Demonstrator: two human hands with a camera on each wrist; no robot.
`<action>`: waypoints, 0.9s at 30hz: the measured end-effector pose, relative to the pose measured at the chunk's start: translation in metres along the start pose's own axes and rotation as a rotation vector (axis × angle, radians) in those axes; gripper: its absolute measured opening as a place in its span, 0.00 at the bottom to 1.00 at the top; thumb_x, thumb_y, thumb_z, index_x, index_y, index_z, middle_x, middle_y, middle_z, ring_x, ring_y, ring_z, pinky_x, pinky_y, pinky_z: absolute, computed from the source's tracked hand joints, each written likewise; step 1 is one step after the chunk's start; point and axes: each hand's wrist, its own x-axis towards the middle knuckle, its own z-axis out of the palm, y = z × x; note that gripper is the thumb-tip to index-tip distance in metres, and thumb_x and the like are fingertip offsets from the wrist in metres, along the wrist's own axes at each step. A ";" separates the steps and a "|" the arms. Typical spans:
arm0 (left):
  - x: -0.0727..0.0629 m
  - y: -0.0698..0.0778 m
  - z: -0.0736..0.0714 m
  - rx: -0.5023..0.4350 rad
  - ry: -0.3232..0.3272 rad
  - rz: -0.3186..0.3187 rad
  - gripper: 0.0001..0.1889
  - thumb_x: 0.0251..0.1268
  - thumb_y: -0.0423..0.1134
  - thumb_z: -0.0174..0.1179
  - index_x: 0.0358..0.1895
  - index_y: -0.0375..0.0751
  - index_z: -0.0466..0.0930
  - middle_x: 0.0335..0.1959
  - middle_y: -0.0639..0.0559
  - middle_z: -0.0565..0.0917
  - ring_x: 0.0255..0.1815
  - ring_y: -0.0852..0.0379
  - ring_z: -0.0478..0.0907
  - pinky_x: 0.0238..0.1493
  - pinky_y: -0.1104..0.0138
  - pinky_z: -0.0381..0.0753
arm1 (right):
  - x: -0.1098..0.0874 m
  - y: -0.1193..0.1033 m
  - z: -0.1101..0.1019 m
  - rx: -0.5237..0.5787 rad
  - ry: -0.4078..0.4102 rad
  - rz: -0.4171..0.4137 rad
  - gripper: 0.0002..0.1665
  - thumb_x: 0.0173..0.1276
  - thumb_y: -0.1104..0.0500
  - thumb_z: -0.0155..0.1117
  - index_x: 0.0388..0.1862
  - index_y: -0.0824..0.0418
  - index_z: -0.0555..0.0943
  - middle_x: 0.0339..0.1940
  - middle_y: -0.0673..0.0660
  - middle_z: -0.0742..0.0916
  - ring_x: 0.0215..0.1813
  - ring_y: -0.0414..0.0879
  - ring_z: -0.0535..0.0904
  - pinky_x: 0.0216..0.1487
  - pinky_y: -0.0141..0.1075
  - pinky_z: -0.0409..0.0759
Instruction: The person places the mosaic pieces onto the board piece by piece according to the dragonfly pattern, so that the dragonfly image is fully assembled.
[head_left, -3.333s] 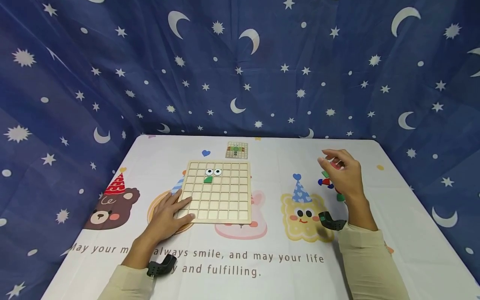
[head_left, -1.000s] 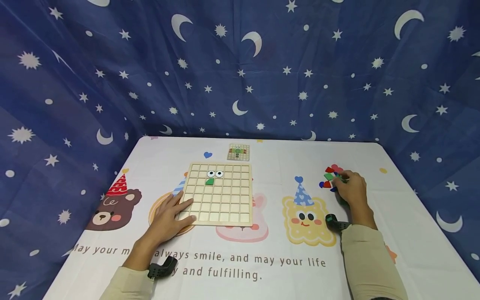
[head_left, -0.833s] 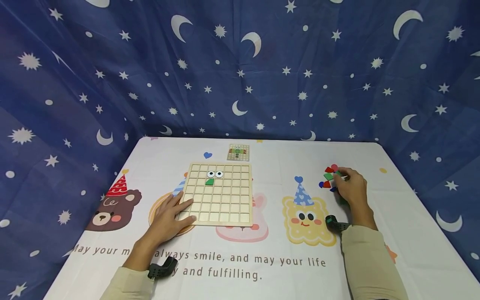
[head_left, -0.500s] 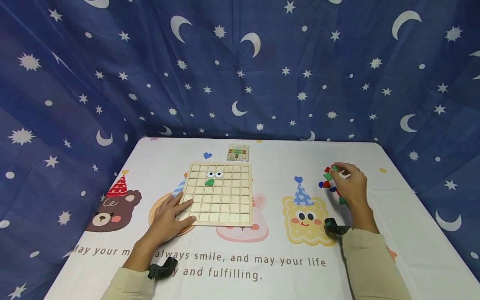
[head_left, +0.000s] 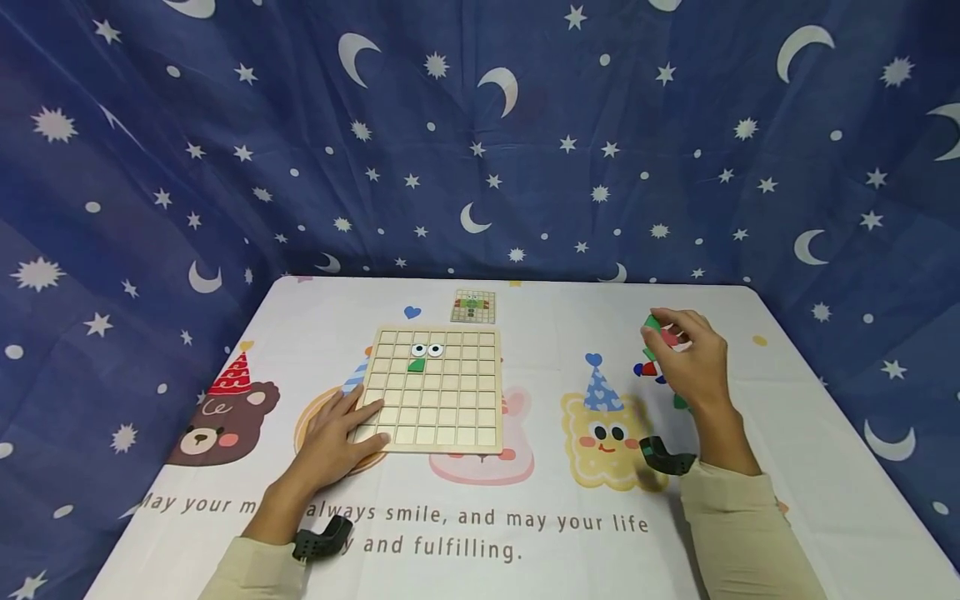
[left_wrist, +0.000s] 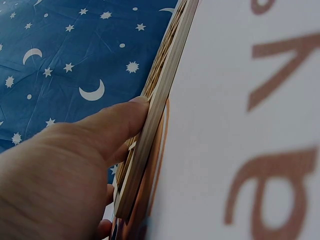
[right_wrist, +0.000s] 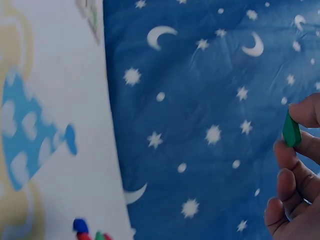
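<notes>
A square wooden grid board [head_left: 450, 392] lies on the table, with two round eye pieces [head_left: 427, 350] and a green tile [head_left: 416, 365] in its upper cells. My left hand [head_left: 337, 437] rests on the board's lower left corner, fingers spread and straight; the left wrist view shows the thumb on the rim. Over the pile at the right, my right hand [head_left: 693, 358] pinches a small green tile [right_wrist: 292, 131] between thumb and fingertips, raised off the table. Beneath that hand lie loose red, blue and green pieces [head_left: 647, 369], partly hidden by it.
A small picture card [head_left: 473, 306] of a patterned grid lies behind the board. The white tablecloth [head_left: 525, 325] carries printed cartoons and lettering. A dark blue curtain [head_left: 480, 167] with stars and moons hangs behind the table.
My right hand went down to the loose pieces, took hold of a green tile, and has lifted it up and to the left. The left hand has stayed on the board.
</notes>
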 end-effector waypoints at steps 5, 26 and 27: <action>0.000 0.000 0.001 -0.002 -0.002 -0.002 0.32 0.57 0.53 0.68 0.65 0.46 0.76 0.74 0.42 0.59 0.74 0.36 0.43 0.65 0.37 0.43 | 0.002 -0.019 0.003 0.046 -0.014 -0.061 0.16 0.59 0.67 0.70 0.47 0.68 0.84 0.40 0.61 0.84 0.42 0.51 0.73 0.42 0.30 0.70; 0.000 -0.001 0.000 -0.005 0.000 0.000 0.32 0.57 0.54 0.68 0.65 0.47 0.76 0.74 0.42 0.59 0.74 0.36 0.44 0.65 0.37 0.43 | 0.006 -0.083 0.042 0.238 -0.111 -0.278 0.17 0.54 0.75 0.69 0.45 0.70 0.84 0.38 0.62 0.84 0.44 0.55 0.75 0.42 0.45 0.70; 0.000 -0.001 0.000 -0.005 -0.001 0.000 0.32 0.57 0.54 0.68 0.65 0.47 0.76 0.74 0.42 0.59 0.74 0.37 0.44 0.65 0.37 0.43 | 0.006 -0.085 0.044 0.247 -0.120 -0.277 0.17 0.54 0.75 0.69 0.45 0.70 0.84 0.38 0.62 0.84 0.44 0.55 0.75 0.42 0.45 0.70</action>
